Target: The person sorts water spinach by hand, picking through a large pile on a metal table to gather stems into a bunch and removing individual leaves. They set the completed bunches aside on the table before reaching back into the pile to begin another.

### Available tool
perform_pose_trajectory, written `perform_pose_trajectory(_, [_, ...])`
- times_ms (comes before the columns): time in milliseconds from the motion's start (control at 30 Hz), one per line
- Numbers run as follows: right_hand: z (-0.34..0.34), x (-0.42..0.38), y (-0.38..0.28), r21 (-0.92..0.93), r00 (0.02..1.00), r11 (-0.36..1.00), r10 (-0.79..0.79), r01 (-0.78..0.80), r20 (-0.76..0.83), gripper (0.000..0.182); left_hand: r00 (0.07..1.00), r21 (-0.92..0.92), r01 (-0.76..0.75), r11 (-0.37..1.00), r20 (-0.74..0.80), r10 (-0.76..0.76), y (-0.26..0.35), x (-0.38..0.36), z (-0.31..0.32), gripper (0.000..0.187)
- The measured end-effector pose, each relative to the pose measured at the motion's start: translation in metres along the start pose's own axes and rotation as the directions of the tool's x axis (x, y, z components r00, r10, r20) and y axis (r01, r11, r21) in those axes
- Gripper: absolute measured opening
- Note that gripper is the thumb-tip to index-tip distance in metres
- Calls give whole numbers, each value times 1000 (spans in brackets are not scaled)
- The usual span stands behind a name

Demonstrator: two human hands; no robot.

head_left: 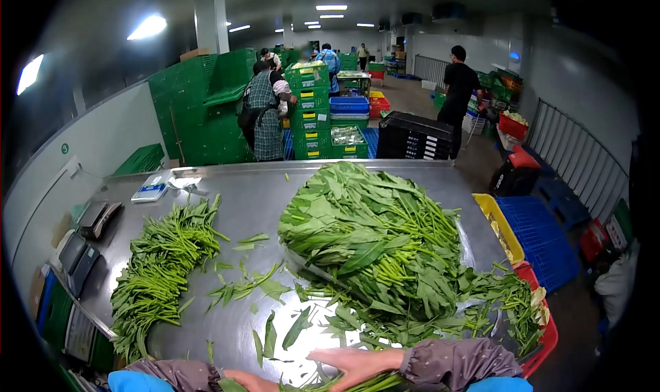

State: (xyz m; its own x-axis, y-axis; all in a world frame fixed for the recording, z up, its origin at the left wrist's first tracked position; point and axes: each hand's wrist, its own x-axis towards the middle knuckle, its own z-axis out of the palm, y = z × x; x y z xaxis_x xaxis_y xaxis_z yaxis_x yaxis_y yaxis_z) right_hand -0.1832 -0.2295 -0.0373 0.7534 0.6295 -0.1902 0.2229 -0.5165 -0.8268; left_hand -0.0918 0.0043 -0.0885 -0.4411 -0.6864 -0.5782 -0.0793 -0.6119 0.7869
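My right hand is at the near edge of the steel table, its fingers around a small bunch of water spinach, with stems showing on both sides. My left hand lies low beside the same greens; its fingers are cut off by the lower frame edge. Ahead of my right hand rises a large heap of water spinach. Over to the left, bundled water spinach lies in a long row with stems facing inward. Loose leaves and stems are scattered between them.
The steel table has a raised far edge. A white scale-like box sits at its far left. Right of the table are a red crate and a blue crate. Beyond stand green crates, black crates and several people.
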Motion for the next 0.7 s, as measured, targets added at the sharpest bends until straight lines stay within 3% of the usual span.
perform_pose_trajectory(33, [4, 4, 4, -106, 992, 994, -37, 23, -124, 93, 1000, 0, 0, 1000, -6, 0, 1, 0, -1, 67])
perform_pose_trajectory(67, [-6, 3, -7, 40, 999, 999, -30, 31, -28, 90, 1000, -11, -2, 1000, -9, 2, 1, 0, -3, 67])
perform_pose_trajectory(100, [-1, 11, 7, -71, 986, 996, 64, -54, 152, 86, 1000, -16, -1, 1000, -11, 1, 2, 1, -4, 67])
perform_pose_trajectory(167, [11, 7, 28, -254, 941, 959, 196, -126, 275, 81, 1000, -24, 7, 1000, -19, -7, 3, 3, -6, 67])
perform_pose_trajectory(200, [13, 18, 34, -331, 849, 942, 221, -59, 480, 84, 1000, -29, 10, 1000, -25, -11, 2, 3, -7, 68])
perform_pose_trajectory(233, [17, 16, 38, -329, 823, 942, 239, -67, 515, 84, 999, -36, 6, 999, -32, -7, 3, 4, -8, 68])
perform_pose_trajectory(433, [15, -5, 43, -92, 918, 975, 220, -201, 331, 82, 999, -65, -6, 998, -50, 2, 2, 10, -13, 68])
perform_pose_trajectory(700, [20, -32, 48, 209, 957, 938, 248, -277, 153, 79, 997, -100, -34, 994, -67, 28, 1, 14, -20, 68])
